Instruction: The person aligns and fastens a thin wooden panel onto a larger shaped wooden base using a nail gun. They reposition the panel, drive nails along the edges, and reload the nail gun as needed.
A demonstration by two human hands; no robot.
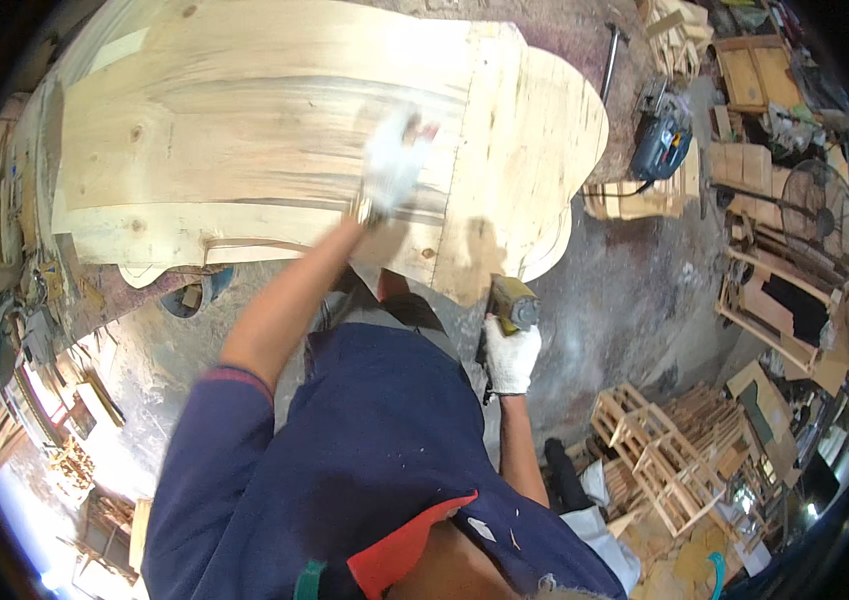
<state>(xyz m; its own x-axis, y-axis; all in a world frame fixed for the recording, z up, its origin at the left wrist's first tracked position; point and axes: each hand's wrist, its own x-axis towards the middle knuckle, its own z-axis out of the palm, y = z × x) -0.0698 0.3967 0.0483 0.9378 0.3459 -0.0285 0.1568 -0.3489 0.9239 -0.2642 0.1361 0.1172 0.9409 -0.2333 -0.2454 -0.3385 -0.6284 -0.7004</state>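
Note:
A large pale wooden panel (275, 130) with a curved, scalloped right end lies in front of me. Over its middle is my left hand (395, 165), in a white glove and smeared by motion; its fingers do not show clearly, and a small reddish spot beside them is too blurred to name. By the panel's near right edge, my right hand (513, 357), also gloved in white, is closed around a yellow handheld power tool (513, 302) with a round grey cap. The tool's exact kind is unclear, and its lower side is hidden.
Right of the panel lie a jigsaw (661, 145) with a cable and a hammer-like tool (612, 60). A standing fan (823, 212) is at the far right. Slatted wooden frames (657, 455) and offcuts are piled at lower right. More scrap wood (70, 465) lies at lower left.

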